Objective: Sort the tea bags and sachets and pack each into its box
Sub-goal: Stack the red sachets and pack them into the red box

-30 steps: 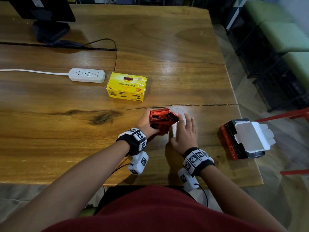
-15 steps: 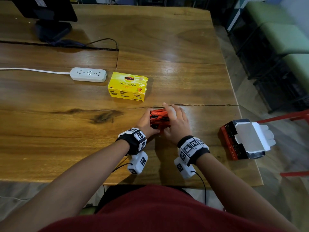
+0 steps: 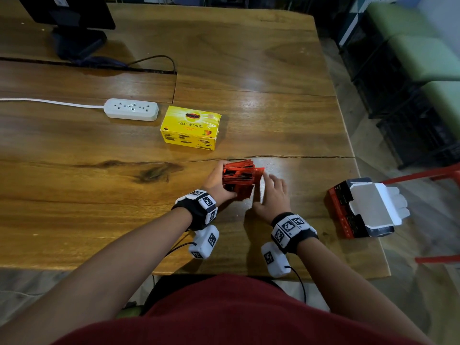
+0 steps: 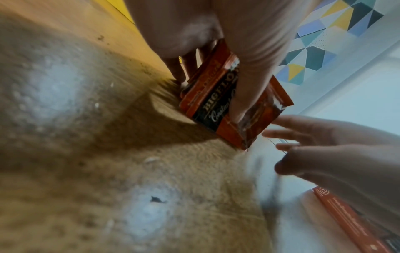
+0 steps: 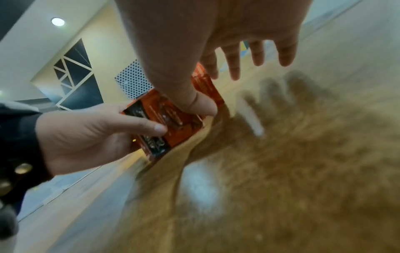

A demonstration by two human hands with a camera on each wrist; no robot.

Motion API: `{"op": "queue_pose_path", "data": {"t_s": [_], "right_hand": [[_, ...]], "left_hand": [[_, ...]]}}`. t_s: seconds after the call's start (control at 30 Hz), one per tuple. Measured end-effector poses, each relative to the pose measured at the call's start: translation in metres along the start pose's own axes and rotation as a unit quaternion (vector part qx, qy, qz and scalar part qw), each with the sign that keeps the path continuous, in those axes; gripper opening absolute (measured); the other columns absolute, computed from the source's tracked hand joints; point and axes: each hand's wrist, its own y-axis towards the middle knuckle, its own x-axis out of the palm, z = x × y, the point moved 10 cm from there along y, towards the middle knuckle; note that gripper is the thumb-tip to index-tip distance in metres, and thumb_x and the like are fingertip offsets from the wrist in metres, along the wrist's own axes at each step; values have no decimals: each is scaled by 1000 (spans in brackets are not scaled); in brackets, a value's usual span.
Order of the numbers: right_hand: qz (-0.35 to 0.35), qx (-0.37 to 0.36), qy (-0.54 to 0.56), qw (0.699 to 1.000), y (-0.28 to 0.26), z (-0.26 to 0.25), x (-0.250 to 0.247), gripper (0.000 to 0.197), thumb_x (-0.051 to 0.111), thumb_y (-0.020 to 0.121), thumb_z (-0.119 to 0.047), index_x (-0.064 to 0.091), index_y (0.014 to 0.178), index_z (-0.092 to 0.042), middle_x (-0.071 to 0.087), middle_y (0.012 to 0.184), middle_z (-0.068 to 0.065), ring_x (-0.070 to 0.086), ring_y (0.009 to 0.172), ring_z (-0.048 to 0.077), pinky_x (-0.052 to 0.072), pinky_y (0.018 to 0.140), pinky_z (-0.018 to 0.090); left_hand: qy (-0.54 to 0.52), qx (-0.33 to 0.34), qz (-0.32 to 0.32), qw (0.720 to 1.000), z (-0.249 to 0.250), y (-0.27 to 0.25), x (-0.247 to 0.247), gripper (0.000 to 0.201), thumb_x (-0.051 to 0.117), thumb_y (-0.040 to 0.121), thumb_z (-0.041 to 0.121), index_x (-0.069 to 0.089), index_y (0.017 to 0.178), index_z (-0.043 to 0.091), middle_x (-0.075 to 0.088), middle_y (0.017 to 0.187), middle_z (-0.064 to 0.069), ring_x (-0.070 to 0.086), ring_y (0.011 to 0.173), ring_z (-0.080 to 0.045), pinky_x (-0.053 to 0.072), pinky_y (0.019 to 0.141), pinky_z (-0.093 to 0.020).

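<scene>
Left hand (image 3: 216,183) around sachets (image 3: 239,179), seemingly

left hand (image 3: 216,181) curled round the sachet stack (image 3: 239,179) — thumb clamped on front; right hand (image 3: 272,195) beside the stack, fingers straight, spread

You have two boxes: one yellow box (image 3: 190,128), one red box (image 3: 359,210). One stack of red sachets (image 3: 240,179) (individual count unreadable). One power strip (image 3: 132,109).

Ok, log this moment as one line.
left hand: grips red sachet stack on edge on table | right hand: open beside stack | red box: open | yellow box: closed
</scene>
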Motion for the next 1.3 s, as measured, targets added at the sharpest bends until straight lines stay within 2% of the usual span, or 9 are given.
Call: {"op": "queue_pose_path", "data": {"t_s": [0.13, 0.27, 0.37, 0.47, 0.7, 0.87, 1.0, 1.13, 1.3], "right_hand": [[-44, -40, -20, 998, 1, -15, 17, 85, 61, 79, -29, 11, 147, -24, 20, 151, 11, 11, 141, 33, 14, 118, 45], [2, -30, 155, 987, 11, -19, -9, 115, 77, 66, -14, -3, 147, -23, 23, 148, 13, 30, 135, 29, 31, 109, 40], [-41, -70, 172, 982, 15, -44, -7, 129, 82, 60, -7, -13, 146, -27, 22, 150, 14, 43, 127, 29, 42, 103, 43], [-55, -82, 178, 979, 19, -58, 3, 122, 80, 62, -7, -3, 146, -35, 13, 150, 13, 36, 132, 34, 41, 104, 51], [-22, -99, 130, 986, 25, -54, 1, 96, 81, 60, -11, 28, 139, -23, 16, 147, 10, 37, 130, 31, 40, 106, 44], [-29, -69, 101, 992, 30, -51, 1, 79, 76, 63, -5, 35, 129, -18, 36, 127, 8, 52, 111, 29, 49, 95, 41], [-30, -60, 95, 993, 30, -55, 1, 81, 72, 65, -4, 31, 133, -21, 33, 127, 11, 52, 107, 32, 50, 93, 43], [-10, -57, 86, 995, 31, -54, -3, 83, 74, 66, -11, 30, 136, -18, 31, 132, 13, 42, 121, 34, 42, 101, 44], [-30, -50, 75, 995, 32, -55, 0, 84, 75, 64, -11, 29, 135, -18, 32, 130, 13, 48, 116, 34, 47, 97, 44]], "left_hand": [[-7, 2, -5, 1000, -1, 0, 1, 78, 80, 62, 6, 36, 127, 12, 57, 118, -6, 54, 105, -14, 38, 87, -21], [-1, -9, -22, 1000, -6, 1, 0, 85, 82, 60, 8, 34, 129, 14, 57, 119, -5, 55, 109, -18, 39, 86, -24], [-4, -28, -60, 998, -7, 1, 9, 109, 82, 56, 1, 17, 141, 24, 52, 121, -2, 53, 111, -17, 44, 90, -30], [-29, -38, -66, 997, -5, -3, 16, 118, 75, 58, -8, 6, 144, 34, 50, 120, -3, 54, 108, -20, 49, 93, -40], [12, 19, -38, 999, 4, -2, 7, 69, 76, 61, 6, 38, 117, 23, 47, 114, -2, 53, 100, -20, 49, 83, -35], [46, 21, -6, 999, 10, -3, 4, 95, 76, 62, 4, 25, 139, 29, 24, 142, -4, 43, 114, -17, 41, 89, -24], [143, 4, -18, 990, 8, -2, 8, 98, 75, 63, 11, 20, 143, 24, 14, 149, -6, 38, 130, -32, 41, 104, -40], [259, 16, -48, 965, 16, 5, 4, 109, 77, 64, 18, 5, 146, 25, 5, 153, -7, 30, 135, -36, 38, 107, -47], [165, 4, -60, 984, 10, 2, 5, 110, 72, 66, 2, 3, 147, 28, 10, 151, -8, 37, 131, -32, 40, 105, -43]]}}
